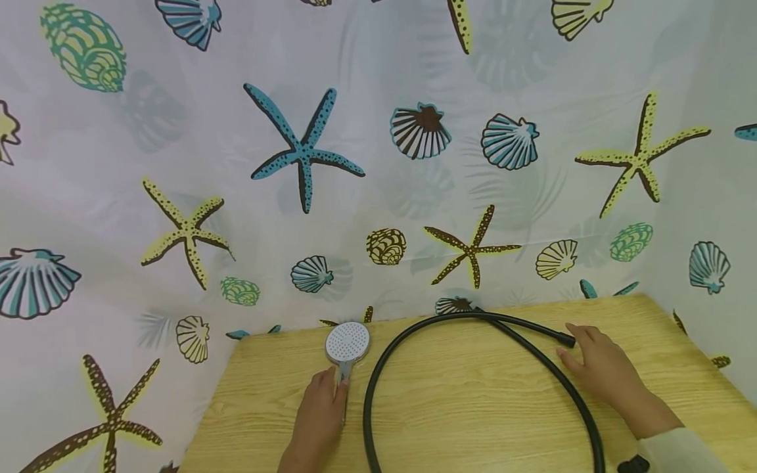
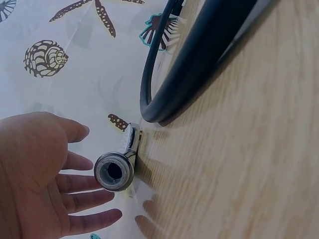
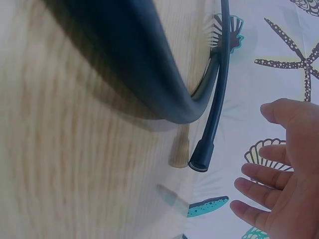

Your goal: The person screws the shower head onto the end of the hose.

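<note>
A chrome shower head (image 1: pixel 347 341) with a round white spray face lies near the table's back left edge. My left hand (image 1: pixel 316 410) is beside its handle, thumb on one side and fingers on the other. In the left wrist view those fingers (image 2: pixel 84 203) are spread and nearly straight beside the handle's hollow threaded end (image 2: pixel 113 172). A black shower hose (image 1: pixel 368 407) curves in a wide loop across the table. My right hand (image 1: pixel 606 368) is near its connector end (image 1: pixel 566 339), fingers extended and apart from it in the right wrist view.
The wooden table (image 1: pixel 461 394) stands against a white curtain (image 1: pixel 378 85) printed with starfish and shells. The hose crosses over itself at the back edge. A black end piece (image 1: pixel 634 464) lies by the right sleeve (image 1: pixel 680 450).
</note>
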`<control>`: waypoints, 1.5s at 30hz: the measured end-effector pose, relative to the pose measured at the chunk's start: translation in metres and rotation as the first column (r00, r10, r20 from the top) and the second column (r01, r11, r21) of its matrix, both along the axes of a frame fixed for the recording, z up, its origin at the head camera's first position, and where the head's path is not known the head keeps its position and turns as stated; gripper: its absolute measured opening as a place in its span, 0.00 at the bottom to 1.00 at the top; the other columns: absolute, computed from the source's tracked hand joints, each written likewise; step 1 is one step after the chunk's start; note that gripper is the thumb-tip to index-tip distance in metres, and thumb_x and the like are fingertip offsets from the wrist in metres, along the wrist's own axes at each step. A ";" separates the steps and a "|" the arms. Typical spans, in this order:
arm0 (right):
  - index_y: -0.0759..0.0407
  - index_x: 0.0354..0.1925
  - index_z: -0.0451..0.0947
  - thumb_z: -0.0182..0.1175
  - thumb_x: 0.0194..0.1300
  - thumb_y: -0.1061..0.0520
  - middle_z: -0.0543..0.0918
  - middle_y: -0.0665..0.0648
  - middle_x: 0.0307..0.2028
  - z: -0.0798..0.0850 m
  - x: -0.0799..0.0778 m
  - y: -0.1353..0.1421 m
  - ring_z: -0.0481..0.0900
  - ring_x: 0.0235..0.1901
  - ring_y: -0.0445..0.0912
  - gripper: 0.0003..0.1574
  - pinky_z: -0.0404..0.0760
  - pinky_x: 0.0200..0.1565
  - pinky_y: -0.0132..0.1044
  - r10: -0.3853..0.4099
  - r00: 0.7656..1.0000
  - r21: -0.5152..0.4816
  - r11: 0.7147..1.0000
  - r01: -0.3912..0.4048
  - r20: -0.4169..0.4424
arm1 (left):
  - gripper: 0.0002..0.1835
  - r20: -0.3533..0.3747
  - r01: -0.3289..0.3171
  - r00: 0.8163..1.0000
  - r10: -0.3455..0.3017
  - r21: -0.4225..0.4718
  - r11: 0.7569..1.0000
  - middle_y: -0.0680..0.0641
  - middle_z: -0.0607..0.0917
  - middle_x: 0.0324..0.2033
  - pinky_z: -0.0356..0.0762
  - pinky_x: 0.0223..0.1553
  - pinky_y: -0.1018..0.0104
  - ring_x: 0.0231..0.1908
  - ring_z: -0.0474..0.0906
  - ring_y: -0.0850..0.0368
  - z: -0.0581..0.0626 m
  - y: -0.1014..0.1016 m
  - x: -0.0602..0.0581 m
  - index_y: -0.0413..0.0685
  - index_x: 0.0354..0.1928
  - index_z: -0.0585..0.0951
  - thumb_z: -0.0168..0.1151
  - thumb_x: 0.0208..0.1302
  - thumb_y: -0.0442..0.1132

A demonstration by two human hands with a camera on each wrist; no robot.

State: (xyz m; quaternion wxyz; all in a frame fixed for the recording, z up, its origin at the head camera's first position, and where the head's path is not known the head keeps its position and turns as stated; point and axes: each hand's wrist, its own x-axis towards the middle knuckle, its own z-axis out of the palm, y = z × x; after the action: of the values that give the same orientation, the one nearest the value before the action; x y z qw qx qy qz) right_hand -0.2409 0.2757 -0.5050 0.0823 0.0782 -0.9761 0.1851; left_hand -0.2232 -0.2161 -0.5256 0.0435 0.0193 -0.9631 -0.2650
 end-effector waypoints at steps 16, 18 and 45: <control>0.67 0.69 0.59 0.43 0.71 0.30 0.67 0.76 0.62 -0.005 -0.003 0.006 0.67 0.58 0.73 0.49 0.72 0.54 0.70 -0.011 0.999 -0.002 1.000 0.012 0.039 | 0.32 0.018 -0.021 1.000 0.021 -0.006 1.000 0.32 0.72 0.62 0.73 0.63 0.40 0.63 0.70 0.35 -0.004 -0.002 -0.002 0.32 0.68 0.63 0.46 0.74 0.51; 0.67 0.69 0.59 0.42 0.71 0.30 0.67 0.76 0.63 -0.005 -0.003 0.007 0.67 0.58 0.73 0.49 0.72 0.55 0.71 -0.012 0.999 -0.001 1.000 0.012 0.044 | 0.32 0.020 -0.023 1.000 0.023 -0.008 1.000 0.32 0.73 0.61 0.73 0.62 0.40 0.62 0.70 0.35 -0.004 -0.002 -0.002 0.32 0.68 0.63 0.46 0.74 0.51; 0.67 0.68 0.61 0.47 0.72 0.36 0.67 0.76 0.61 -0.009 -0.008 0.018 0.69 0.57 0.72 0.42 0.74 0.54 0.69 -0.021 0.998 0.011 1.000 0.021 0.052 | 0.28 0.076 -0.111 0.991 0.108 0.042 0.993 0.37 0.80 0.47 0.83 0.43 0.51 0.44 0.79 0.48 -0.004 -0.005 -0.006 0.32 0.63 0.69 0.54 0.70 0.45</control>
State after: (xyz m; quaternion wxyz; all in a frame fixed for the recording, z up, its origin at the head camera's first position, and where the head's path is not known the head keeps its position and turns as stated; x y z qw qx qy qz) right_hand -0.2491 0.2933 -0.5137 0.0582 0.0634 -0.9797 0.1811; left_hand -0.2296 -0.2210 -0.5301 0.0218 0.0830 -0.9552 -0.2834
